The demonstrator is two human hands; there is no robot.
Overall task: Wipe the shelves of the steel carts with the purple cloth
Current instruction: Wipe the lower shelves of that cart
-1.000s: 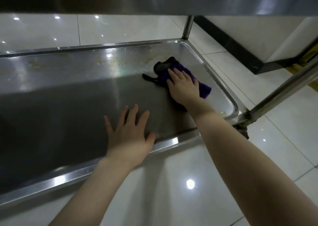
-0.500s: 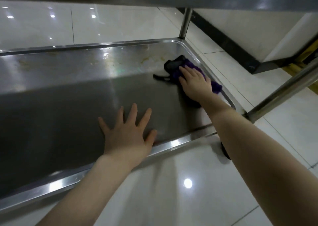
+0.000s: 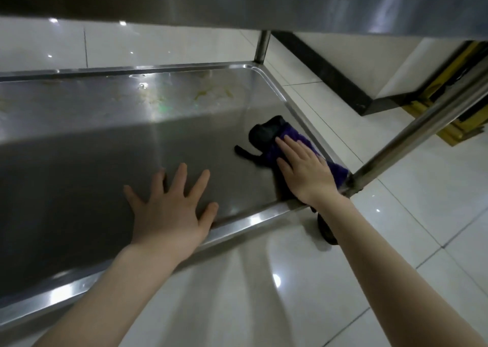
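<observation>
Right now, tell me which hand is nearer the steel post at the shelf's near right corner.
Right. The right hand lies flat on the purple cloth just left of the post's base; the left hand rests spread on the shelf, much farther left.

Cloth [image 3: 272,135] lying on shelf [image 3: 105,148] by right edge, near front right corner. Right hand [image 3: 303,172] resting on cloth. Left hand [image 3: 169,209] lying flat at shelf front edge, left of cloth. Smears [image 3: 211,94] sitting along back edge.
</observation>
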